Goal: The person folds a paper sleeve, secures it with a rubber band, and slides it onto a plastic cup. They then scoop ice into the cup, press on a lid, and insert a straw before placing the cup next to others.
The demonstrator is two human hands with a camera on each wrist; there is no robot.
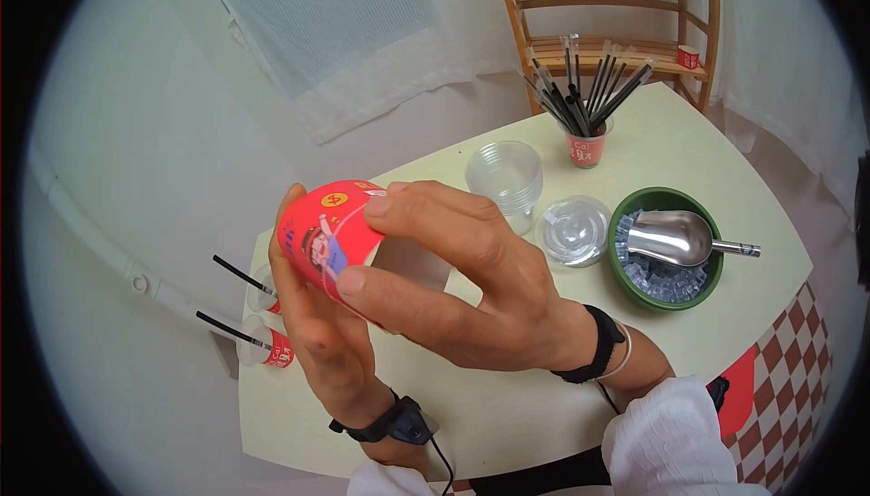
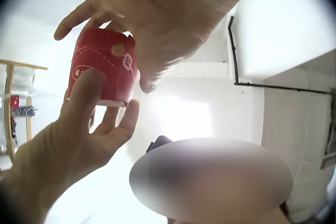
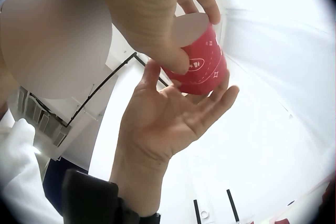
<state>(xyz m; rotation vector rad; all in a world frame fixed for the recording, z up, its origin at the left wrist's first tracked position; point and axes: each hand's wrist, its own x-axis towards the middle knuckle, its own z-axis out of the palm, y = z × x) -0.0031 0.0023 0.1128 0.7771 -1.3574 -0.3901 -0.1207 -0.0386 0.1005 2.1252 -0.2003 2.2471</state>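
A red printed paper sleeve, round with a pale inside, is between both hands above the table; its far end is hidden. My right hand grips it, two fingertips on the printed outside in the head view and the thumb across it in the right wrist view. My left hand supports the sleeve from the other side, its fingers mostly straight, its palm facing up. The left wrist view shows the sleeve between left hand and right hand.
Two red-banded cups with black straws stand at the table's left edge. Stacked clear cups, clear lids, a straw-filled cup and a green bowl of clear pieces with a metal scoop stand beyond; behind is a wooden shelf.
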